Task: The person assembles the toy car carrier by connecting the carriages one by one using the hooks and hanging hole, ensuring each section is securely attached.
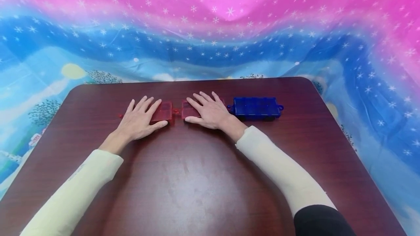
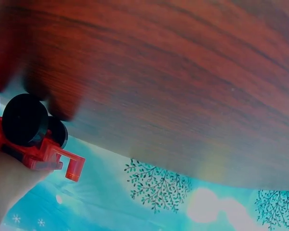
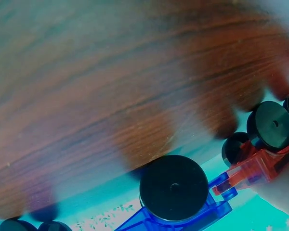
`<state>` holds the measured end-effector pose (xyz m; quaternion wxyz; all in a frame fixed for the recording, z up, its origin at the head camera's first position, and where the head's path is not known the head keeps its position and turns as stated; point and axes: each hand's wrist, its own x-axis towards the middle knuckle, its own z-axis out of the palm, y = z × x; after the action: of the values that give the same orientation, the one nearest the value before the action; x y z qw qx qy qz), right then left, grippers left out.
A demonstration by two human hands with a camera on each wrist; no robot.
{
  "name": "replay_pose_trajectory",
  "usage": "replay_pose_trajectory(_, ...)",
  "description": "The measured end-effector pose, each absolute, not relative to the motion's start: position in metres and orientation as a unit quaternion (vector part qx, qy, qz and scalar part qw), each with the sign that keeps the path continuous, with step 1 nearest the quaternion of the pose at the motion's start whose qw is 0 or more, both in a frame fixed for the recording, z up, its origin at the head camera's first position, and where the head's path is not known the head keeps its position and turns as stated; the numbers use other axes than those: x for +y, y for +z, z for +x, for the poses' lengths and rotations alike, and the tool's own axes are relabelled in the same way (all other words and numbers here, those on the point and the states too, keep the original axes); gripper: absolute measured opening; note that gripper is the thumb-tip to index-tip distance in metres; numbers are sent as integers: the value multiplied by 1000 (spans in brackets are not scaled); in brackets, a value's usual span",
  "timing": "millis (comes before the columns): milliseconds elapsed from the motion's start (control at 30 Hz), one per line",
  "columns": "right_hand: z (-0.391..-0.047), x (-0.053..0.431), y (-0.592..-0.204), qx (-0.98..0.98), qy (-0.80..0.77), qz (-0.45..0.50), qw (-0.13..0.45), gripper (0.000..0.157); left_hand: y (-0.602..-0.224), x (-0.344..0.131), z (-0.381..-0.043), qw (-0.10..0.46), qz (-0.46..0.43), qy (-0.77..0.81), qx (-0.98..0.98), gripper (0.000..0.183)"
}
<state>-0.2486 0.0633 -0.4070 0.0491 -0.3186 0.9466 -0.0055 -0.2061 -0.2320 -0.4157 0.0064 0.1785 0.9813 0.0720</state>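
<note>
Three toy train cars stand in a row across the table. My left hand (image 1: pixel 137 121) lies with straight, spread fingers on the left translucent red car (image 1: pixel 166 110). On the middle red car (image 1: pixel 187 109) rests my right hand (image 1: pixel 210 114), its fingers also straight and spread. Both hands hide much of these two cars. A blue car (image 1: pixel 256 107) stands to the right, apart from either hand. Small couplers (image 1: pixel 177 111) meet between the red cars. In the right wrist view, the blue coupler (image 3: pixel 229 193) joins the middle car's red one. A red coupler (image 2: pixel 76 167) sticks out beyond the left car's black wheels (image 2: pixel 25 119).
The cars stand near the far edge of a dark wooden table (image 1: pixel 183 177) with rounded corners. Behind and around it hangs a pink and blue cloth (image 1: pixel 210 28) printed with snowflakes and trees.
</note>
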Motion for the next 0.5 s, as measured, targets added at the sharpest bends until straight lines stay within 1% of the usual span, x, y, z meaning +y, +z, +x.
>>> replay_pose_trajectory(500, -245, 76, -399, 951, -47, -304, 31, 85, -411, -234, -203, 1, 179, 78, 981, 94)
